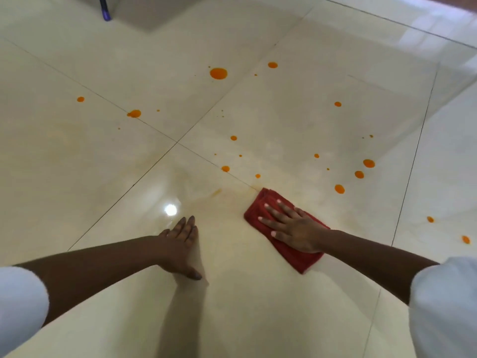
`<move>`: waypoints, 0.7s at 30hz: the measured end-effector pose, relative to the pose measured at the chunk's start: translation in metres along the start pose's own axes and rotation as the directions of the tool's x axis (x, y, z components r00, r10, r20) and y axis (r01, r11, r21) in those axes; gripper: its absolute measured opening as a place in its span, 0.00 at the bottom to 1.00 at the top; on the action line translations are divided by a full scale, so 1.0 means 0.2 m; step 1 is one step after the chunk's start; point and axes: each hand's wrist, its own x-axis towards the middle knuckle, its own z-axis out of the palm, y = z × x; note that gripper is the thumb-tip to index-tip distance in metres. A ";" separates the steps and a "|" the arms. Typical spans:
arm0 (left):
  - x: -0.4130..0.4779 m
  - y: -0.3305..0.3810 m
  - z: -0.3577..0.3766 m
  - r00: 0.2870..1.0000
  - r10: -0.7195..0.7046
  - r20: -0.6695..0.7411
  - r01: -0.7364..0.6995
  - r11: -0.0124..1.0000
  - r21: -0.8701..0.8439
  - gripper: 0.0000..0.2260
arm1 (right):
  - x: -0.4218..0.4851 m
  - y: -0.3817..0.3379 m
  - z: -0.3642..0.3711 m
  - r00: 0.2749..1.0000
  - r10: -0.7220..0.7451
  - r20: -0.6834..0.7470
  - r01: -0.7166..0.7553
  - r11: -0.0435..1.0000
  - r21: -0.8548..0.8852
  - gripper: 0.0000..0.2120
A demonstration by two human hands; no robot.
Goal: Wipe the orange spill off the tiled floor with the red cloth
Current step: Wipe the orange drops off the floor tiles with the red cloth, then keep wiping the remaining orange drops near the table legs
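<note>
The orange spill is scattered as several drops over the cream tiled floor [284, 112]; the biggest drop [218, 73] lies far ahead, smaller ones [339, 188] sit just beyond the cloth. The folded red cloth [296, 257] lies flat on the floor at centre right. My right hand [291, 226] presses down on it with fingers spread. My left hand [180, 244] rests flat on the bare tile to the cloth's left, holding nothing. A faint orange smear [216, 192] shows near the cloth's far corner.
A dark purple-tipped leg or pole [104, 9] stands at the top left, beside a grey shadowed patch. A ceiling light's reflection [170, 209] glares on the tile near my left hand. More drops [466, 239] lie at the far right.
</note>
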 end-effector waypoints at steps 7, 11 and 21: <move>-0.07 0.16 -0.07 0.987 -0.150 -0.060 0.143 0.983 -0.113 0.41 | -0.11 -0.06 -0.09 0.852 0.411 -0.323 -0.215 0.838 0.501 0.20; -0.09 0.30 -0.10 0.925 -0.248 -0.287 0.173 0.950 -0.262 0.25 | -0.12 -0.12 -0.05 0.757 0.620 -0.208 -0.417 0.703 0.577 0.17; -0.08 0.67 -0.22 0.988 -0.059 -0.142 -0.152 -0.508 -0.848 0.20 | -0.25 -0.41 -0.14 0.931 0.298 -0.211 -0.030 0.638 0.770 0.09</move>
